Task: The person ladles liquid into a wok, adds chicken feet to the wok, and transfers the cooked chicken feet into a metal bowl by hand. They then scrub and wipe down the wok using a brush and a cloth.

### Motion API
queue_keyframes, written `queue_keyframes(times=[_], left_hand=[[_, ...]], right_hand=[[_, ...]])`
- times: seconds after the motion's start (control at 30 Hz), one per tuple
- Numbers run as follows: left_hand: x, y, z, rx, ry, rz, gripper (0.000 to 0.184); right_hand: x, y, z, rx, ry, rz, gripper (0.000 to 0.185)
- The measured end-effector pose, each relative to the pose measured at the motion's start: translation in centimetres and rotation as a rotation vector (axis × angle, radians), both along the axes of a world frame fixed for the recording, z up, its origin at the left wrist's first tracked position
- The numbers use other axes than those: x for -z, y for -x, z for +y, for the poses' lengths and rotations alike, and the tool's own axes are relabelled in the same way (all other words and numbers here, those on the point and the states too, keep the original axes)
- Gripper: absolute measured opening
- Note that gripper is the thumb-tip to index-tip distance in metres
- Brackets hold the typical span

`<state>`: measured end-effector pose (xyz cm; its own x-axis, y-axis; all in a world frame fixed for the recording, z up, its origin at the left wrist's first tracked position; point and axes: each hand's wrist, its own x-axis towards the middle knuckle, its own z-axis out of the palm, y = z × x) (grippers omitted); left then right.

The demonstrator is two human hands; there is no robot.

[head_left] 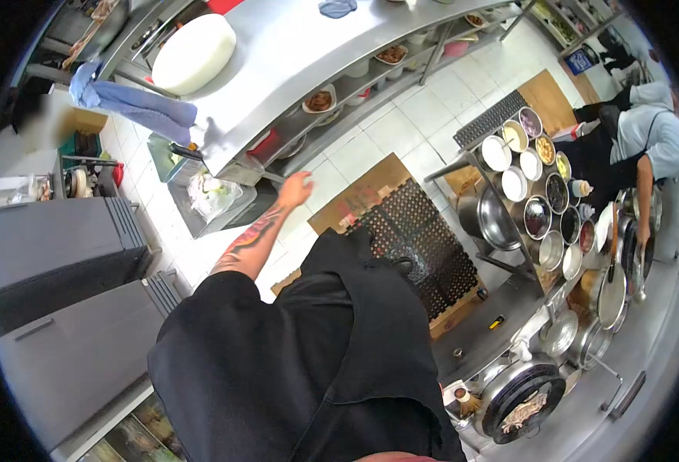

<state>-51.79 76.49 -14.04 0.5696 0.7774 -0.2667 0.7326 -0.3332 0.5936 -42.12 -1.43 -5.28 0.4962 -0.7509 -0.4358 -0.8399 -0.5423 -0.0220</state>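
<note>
My left hand (297, 189) hangs out over the tiled floor at the end of my stretched tattooed forearm. Its fingers are slightly bent and apart, with nothing visible in them. A metal bar (274, 178) at the end of the steel counter (274, 61) is close by; I cannot tell whether the hand touches it. Below the counter's end stands a bin (243, 206) with a clear plastic bag (210, 192) in it. My right hand is out of view, hidden beyond my black-clothed body.
A perforated black mat (416, 246) lies on cardboard ahead. To the right, several steel pots of ingredients (538, 217) stand by a wok (523, 404) with food in it. A co-worker (651, 123) holds a ladle (640, 281) at the stove. Grey cabinets (70, 331) stand left.
</note>
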Motion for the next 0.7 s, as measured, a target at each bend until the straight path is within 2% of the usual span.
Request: queue_keyframes(times=[0.07, 0.13, 0.23, 0.3, 0.37, 0.4, 0.47, 0.5, 0.57, 0.63, 0.67, 0.7], left_hand=[[-0.6, 3.0, 1.8, -0.143, -0.027, 0.024, 0.037], [2.5, 6.3, 3.1, -0.216, -0.071, 0.016, 0.027], [3.0, 8.6, 1.2, -0.3, -0.069, 0.139, 0.019], [5.7, 10.5, -1.2, -0.277, -0.039, 0.109, 0.02], [4.5, 9.9, -3.2, -0.232, 0.14, 0.441, 0.042], [5.0, 9.9, -3.8, -0.217, 0.136, 0.431, 0.042], [6.4, 10.3, -4.5, -0.204, 0.199, 0.531, 0.067], [6.4, 9.7, -4.6, -0.198, 0.201, 0.522, 0.067], [5.6, 7.7, -4.4, -0.255, 0.2, 0.666, 0.081], [5.0, 4.8, -4.3, -0.218, 0.155, 0.709, 0.078], [4.1, 3.1, -4.5, -0.211, 0.112, 0.717, 0.077], [3.6, 1.5, -4.6, -0.205, 0.071, 0.727, 0.077]], right_hand=[[-1.2, -0.5, 1.7, -0.12, 0.016, 0.073, 0.07], [-2.3, -0.9, 2.9, -0.224, 0.033, 0.133, 0.066], [-3.7, -1.4, 4.9, -0.361, 0.052, 0.225, 0.061], [-4.7, -1.8, 6.1, -0.426, 0.059, 0.275, 0.059], [-5.5, -2.4, 7.4, -0.477, 0.052, 0.318, 0.057], [-6.0, -2.8, 8.0, -0.5, 0.051, 0.333, 0.056], [-7.3, -4.1, 9.9, -0.531, 0.041, 0.368, 0.056], [-7.7, -4.8, 10.8, -0.538, 0.039, 0.377, 0.056], [-6.8, -6.3, 10.6, -0.536, 0.025, 0.378, 0.056], [-0.5, -8.9, 9.8, -0.682, -0.356, 0.266, 0.057], [1.1, -10.0, 9.5, -0.752, -0.545, 0.205, 0.057], [0.4, -11.6, 11.7, -0.665, -0.675, 0.219, 0.055]])
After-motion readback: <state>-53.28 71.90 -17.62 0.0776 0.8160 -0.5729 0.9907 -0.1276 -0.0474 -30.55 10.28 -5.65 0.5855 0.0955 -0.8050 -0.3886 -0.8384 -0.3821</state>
